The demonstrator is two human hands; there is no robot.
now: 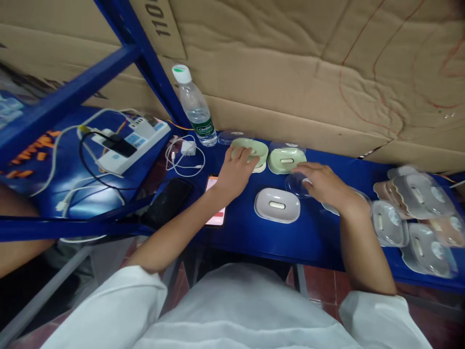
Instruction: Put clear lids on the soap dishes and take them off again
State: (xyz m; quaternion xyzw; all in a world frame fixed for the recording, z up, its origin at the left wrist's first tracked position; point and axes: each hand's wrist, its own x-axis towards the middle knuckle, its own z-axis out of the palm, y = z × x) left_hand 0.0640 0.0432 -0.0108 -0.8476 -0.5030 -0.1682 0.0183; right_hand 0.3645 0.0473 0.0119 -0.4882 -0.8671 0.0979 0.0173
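My left hand (236, 172) rests on a pale green soap dish (254, 148) at the back of the blue table, fingers curled over its near edge. My right hand (321, 184) lies over a clear plastic lid (296, 183), fingers wrapped on it, just in front of a second green soap dish (286, 160). A grey soap dish (277, 205) sits between my two hands, nearer to me. Another clear lid (234, 136) lies behind the left green dish.
A water bottle (196, 109) stands at the back by a blue frame post (152, 63). A power strip (132, 143), white cable (183, 157) and two phones (167, 202) lie left. Stacked lidded dishes (417, 213) fill the right. Another person's arm (18, 232) is at far left.
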